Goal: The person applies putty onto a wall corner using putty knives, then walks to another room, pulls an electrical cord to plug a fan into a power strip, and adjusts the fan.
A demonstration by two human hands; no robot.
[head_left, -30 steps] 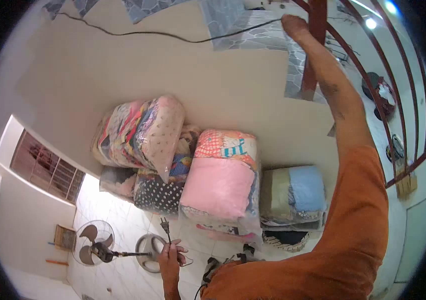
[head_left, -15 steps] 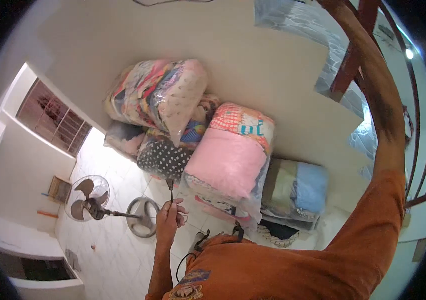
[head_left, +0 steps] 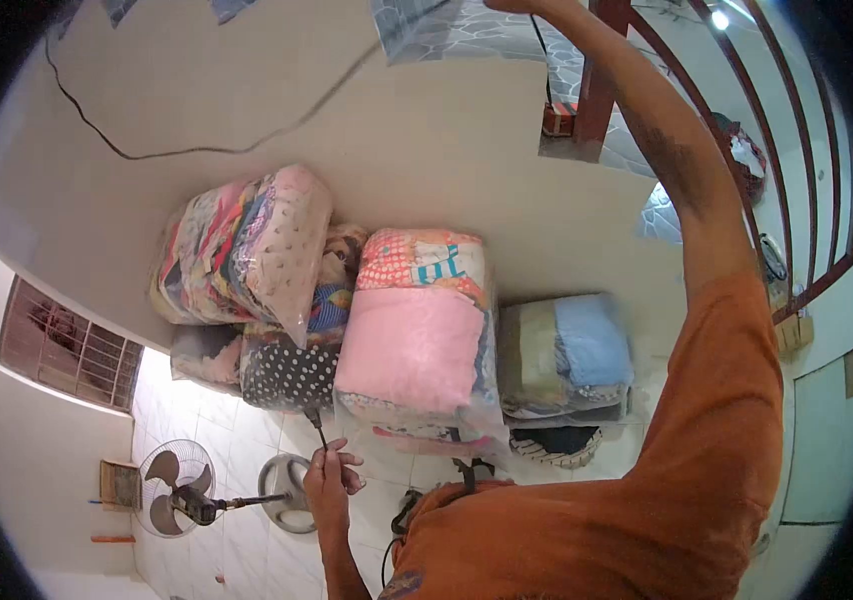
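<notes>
Low in the view, my left hand pinches a thin black cord topped by a dark, plug-like end. That end overlaps a black polka-dot bundle in clear plastic. My right arm stretches up beside the stairs. Only part of my right hand shows at the top edge, its fingers cut off. A long dark cable loops across the wall and leaves the frame close to that hand; whether the hand holds it is hidden.
Plastic-wrapped bundles, one pink and one blue and green, stand along the wall. A pedestal fan is at lower left. Stair railing rises at right, with a small red box on a step.
The view has shifted, bringing more of the long cable into sight along the wall. My right hand appears further left at the top edge. My left hand still grips its cord.
</notes>
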